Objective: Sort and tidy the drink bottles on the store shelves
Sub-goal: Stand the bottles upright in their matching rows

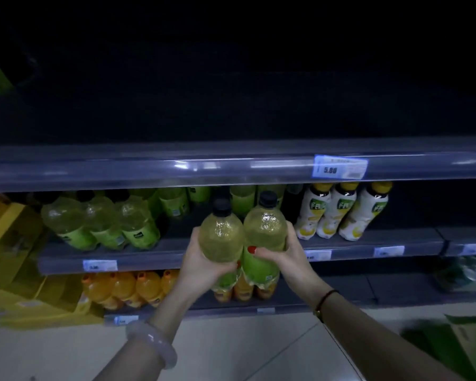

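Two green-labelled bottles of pale yellow-green drink with black caps are held side by side in front of the middle shelf [176, 257]. My left hand [201, 262] grips the left bottle [221, 237] from below and the side. My right hand [283, 253] grips the right bottle [264, 229], thumb across its front. Both bottles tilt slightly away from me. Several matching green bottles [102, 224] stand on the middle shelf to the left and behind.
Three white-and-yellow bottles [344, 213] stand on the middle shelf at right. Orange drink bottles [127, 287] fill the lower shelf. Yellow cartons [8, 243] sit at far left, a green box [451, 342] on the floor at right. The upper shelf [231, 163] is dark above.
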{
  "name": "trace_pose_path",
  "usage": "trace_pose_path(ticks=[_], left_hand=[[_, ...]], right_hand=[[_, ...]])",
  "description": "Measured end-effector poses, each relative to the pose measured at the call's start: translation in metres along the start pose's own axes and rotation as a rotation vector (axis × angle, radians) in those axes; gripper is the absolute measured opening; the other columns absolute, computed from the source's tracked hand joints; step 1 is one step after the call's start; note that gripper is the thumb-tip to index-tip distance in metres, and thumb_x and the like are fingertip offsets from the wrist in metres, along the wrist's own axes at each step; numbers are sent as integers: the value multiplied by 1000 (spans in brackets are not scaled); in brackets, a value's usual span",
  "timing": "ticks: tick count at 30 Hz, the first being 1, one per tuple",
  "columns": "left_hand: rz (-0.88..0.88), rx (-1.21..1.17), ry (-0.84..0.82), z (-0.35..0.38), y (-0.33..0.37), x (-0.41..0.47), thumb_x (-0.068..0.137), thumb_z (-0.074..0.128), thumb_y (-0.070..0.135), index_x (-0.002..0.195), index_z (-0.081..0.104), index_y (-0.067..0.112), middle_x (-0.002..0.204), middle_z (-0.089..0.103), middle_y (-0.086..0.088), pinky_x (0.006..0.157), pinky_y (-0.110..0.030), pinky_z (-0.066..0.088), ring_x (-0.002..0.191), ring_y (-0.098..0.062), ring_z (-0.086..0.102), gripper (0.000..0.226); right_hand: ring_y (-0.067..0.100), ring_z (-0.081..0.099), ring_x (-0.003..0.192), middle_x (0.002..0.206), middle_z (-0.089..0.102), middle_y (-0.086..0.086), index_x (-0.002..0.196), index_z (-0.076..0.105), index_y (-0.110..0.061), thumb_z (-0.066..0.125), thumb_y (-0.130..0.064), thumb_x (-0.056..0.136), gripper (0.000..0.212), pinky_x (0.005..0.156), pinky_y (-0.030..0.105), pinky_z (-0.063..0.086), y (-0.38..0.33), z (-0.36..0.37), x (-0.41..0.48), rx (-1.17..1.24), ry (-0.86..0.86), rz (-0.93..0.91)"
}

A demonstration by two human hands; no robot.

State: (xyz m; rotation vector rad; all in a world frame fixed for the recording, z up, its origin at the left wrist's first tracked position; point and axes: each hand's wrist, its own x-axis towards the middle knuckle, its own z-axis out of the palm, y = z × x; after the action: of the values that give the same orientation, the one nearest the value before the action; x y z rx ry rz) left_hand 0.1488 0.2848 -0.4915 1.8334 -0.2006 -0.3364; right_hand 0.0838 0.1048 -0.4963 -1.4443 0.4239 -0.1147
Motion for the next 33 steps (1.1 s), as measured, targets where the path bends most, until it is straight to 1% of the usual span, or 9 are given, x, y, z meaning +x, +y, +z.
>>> trace_pose_path(ticks=[2, 7, 10, 13, 21, 26, 29, 31, 33], left_hand=[[27, 7, 4, 11, -15, 28, 50, 87, 2, 104, 46, 33, 97, 62, 12, 63, -2, 44, 87, 2, 61, 74], [101, 14, 18, 41, -41, 92, 51, 89, 8, 111, 49, 20, 96, 61, 12, 67, -2, 45, 87, 4, 57, 73], [90, -20, 12, 59, -55, 122, 51, 90, 12, 122, 51, 14, 104, 67, 2, 83, -25, 53, 95, -11, 64, 81], [87, -65, 40, 77, -72, 140, 52, 89, 7, 125, 45, 16, 106, 64, 1, 87, -30, 52, 100, -16, 62, 86], [109, -62, 97, 92, -84, 173, 52, 90, 9, 129, 41, 19, 106, 59, 5, 89, -23, 44, 102, -14, 57, 92], [111, -9, 82, 92, -90, 172, 55, 89, 13, 126, 38, 25, 94, 55, 20, 72, -9, 42, 98, -11, 58, 89], [64, 112, 57, 88, -86, 168, 56, 89, 21, 130, 38, 21, 108, 60, 7, 85, -21, 47, 108, -20, 58, 90], [16, 297, 89, 87, -75, 154, 57, 88, 30, 134, 35, 16, 126, 53, -9, 93, -35, 48, 118, -28, 52, 94], [12, 510, 258, 89, -61, 130, 61, 85, 33, 130, 36, 9, 128, 45, -18, 92, -43, 47, 121, -35, 44, 88]], right_hand=[[19, 63, 109, 122, 62, 3, 125, 49, -31, 89, -20, 54, 82, 90, 41, 55, 16, -5, 27, -24, 38, -28], [7, 69, 91, 100, 72, -6, 111, 54, -26, 87, -8, 61, 62, 69, 22, 57, 49, -29, 91, -41, 93, -97], [14, 69, 98, 109, 71, 3, 126, 51, -11, 88, -13, 62, 73, 81, 31, 59, 63, -43, 120, -79, 81, -97], [18, 66, 105, 116, 68, 4, 132, 46, -15, 87, -12, 62, 81, 90, 37, 56, 75, -49, 141, -82, 95, -121], [18, 60, 109, 119, 61, -3, 125, 39, -30, 85, -19, 67, 75, 96, 37, 51, 83, -57, 167, -131, 149, -188], [9, 59, 103, 124, 59, 2, 125, 40, -30, 82, -16, 71, 70, 90, 27, 53, 84, -55, 164, -181, 131, -195], [25, 49, 122, 134, 46, 12, 137, 40, -19, 83, -29, 70, 81, 104, 42, 43, 82, -52, 157, -420, 249, -197], [28, 48, 123, 132, 48, 14, 139, 37, -11, 82, -35, 70, 86, 104, 41, 43, 78, -48, 148, -526, 277, -193], [26, 55, 117, 126, 56, 14, 133, 40, -4, 78, -29, 76, 74, 97, 34, 48, 72, -45, 133, -536, 269, -188]])
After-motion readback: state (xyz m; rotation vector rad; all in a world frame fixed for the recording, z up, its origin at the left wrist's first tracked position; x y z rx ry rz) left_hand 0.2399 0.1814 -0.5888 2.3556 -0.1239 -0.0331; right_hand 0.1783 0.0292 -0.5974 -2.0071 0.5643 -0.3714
